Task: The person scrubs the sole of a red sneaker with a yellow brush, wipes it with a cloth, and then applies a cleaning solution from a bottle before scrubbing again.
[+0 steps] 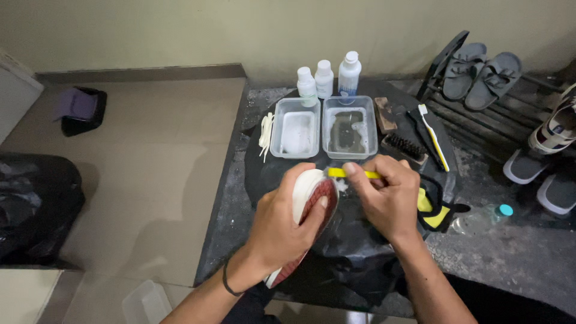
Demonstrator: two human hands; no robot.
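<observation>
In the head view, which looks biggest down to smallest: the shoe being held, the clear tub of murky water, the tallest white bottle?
1. Shoe, though nearest the camera.
2. Tub of murky water.
3. Tallest white bottle.

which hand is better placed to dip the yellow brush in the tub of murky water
Right. The right hand already grips the yellow brush and sits just below the tub of murky water. The left hand is wrapped around the shoe, holding it sole up.
</observation>
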